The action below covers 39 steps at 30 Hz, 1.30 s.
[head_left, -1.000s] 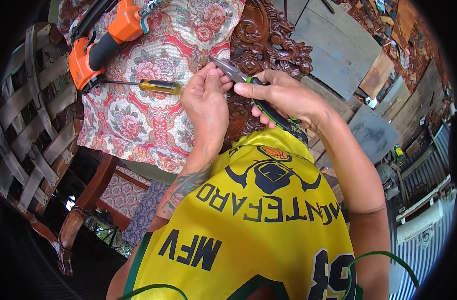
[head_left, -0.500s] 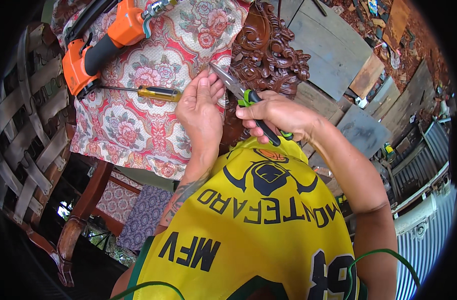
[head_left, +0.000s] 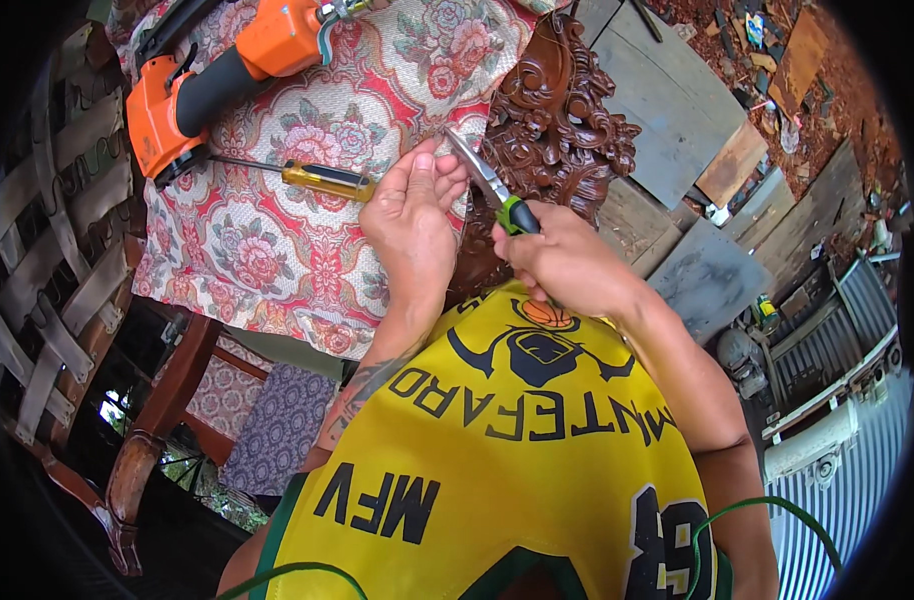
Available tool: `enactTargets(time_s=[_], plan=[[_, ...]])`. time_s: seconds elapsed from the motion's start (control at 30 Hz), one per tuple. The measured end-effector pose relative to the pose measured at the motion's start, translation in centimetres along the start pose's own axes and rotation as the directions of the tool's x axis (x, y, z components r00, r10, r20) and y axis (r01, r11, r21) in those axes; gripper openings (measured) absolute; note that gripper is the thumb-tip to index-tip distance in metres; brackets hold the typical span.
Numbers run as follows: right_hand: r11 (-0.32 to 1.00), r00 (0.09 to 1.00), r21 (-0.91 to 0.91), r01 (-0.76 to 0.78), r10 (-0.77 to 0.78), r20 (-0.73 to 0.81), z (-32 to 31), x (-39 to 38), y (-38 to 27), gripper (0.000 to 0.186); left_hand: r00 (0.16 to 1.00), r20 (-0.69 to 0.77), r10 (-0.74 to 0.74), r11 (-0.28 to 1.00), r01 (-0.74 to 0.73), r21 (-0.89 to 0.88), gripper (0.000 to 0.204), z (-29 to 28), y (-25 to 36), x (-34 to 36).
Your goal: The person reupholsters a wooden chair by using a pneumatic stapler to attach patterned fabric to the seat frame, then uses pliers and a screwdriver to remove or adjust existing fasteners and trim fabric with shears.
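The right hand [head_left: 567, 262] grips pliers [head_left: 492, 187] slanting up-left toward the left hand [head_left: 409, 215], which pinches the floral cloth [head_left: 277, 230] at the tips.

The floral fabric [head_left: 307, 230] showed red and pink blooms on cream. On it lay an orange-and-black power tool [head_left: 217, 75] and a yellow-handled screwdriver [head_left: 327, 180]. Beside the fabric, the pliers [head_left: 497, 195] had green-and-black grips, near dark brown carved wood [head_left: 562, 130].

Green-handled pliers [head_left: 492, 190] (metal nose tilted up-left) touch the floral fabric's [head_left: 277, 230] edge by carved wood.
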State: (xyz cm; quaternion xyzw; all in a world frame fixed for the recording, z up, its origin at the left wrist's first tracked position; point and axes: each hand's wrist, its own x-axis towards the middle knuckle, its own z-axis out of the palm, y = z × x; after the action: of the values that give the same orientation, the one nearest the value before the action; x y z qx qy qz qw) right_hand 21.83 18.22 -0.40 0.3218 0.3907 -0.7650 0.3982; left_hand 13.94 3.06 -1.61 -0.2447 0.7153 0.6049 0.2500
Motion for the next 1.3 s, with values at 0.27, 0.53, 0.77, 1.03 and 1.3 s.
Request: enactTargets(time_s=[0.27, 0.53, 0.77, 1.03, 1.3], plan=[[0.762, 0.955, 0.584, -0.281, 0.159, 0.252, 0.2, -0.7, -0.7, 0.014, 0.999, -0.043, -0.03, 0.997, 0.027, -0.066, 0.032, 0.2, 0.3, -0.6], [0.931, 0.982, -0.365, 0.015, -0.082, -0.17, -0.9, -7.3, -0.5, 0.014, 0.999, -0.038, -0.023, 0.993, 0.018, -0.114, 0.033, 0.1, -0.9, 0.0], [0.977, 0.946, 0.035, 0.212, -0.197, -0.256, -0.2, -9.6, 3.6, 0.028, 0.989, -0.011, 0.144, 0.99, -0.144, -0.005, 0.036, 0.6, -1.7, -0.7], [0.972, 0.966, -0.113, 0.206, -0.22, -0.134, -1.6, -2.9, 5.2, 0.031, 0.996, -0.037, 0.086, 0.996, -0.085, 0.038, 0.039, 1.8, -1.5, -1.6], [0.986, 0.986, -0.102, 0.131, -0.119, 0.116, -4.0, 1.4, 2.1, 0.019, 0.992, -0.101, 0.073, 0.995, -0.065, 0.077, 0.039, 2.3, -1.1, -1.4]])
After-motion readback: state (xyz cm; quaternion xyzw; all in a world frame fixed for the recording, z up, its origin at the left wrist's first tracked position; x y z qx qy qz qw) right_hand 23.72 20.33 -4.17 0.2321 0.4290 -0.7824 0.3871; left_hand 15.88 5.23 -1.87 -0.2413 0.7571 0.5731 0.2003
